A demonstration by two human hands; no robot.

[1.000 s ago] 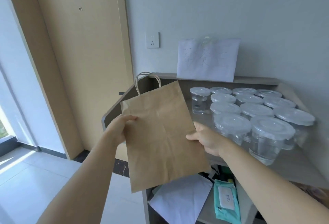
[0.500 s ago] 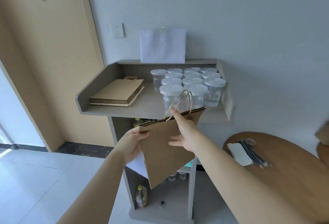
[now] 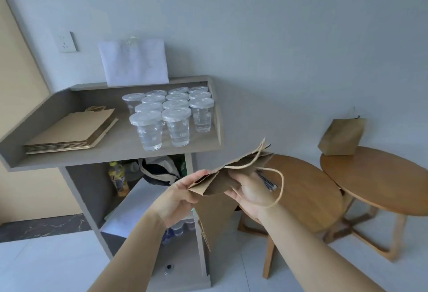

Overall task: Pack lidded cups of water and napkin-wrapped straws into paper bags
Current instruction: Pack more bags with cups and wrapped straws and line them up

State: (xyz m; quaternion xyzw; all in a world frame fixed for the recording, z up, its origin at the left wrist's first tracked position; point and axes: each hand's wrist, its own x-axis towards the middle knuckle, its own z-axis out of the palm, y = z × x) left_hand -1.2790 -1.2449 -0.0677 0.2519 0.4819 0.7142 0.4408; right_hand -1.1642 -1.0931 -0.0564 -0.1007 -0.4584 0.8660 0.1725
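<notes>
Holding paper bag (image 3: 217,185) mid-air before the shelf (image 3: 115,145); left hand (image 3: 178,196) and right hand (image 3: 250,189) each pinch 1 side of its mouth. Likely risk: an uneven pull tears the rim, or a half-folded base tips a cup (image 3: 178,127).

We see through one wide-angle camera on the person's head, facing forward and down, rolled so the shelf (image 3: 115,150) and wall lean. The left hand (image 3: 178,195) and right hand (image 3: 251,193), both gripping a bag (image 3: 222,182), sit close, below centre, with the forearms entering from the bottom edge. We look down on the shelf at left. Two tables (image 3: 305,187) lie farther right.
</notes>
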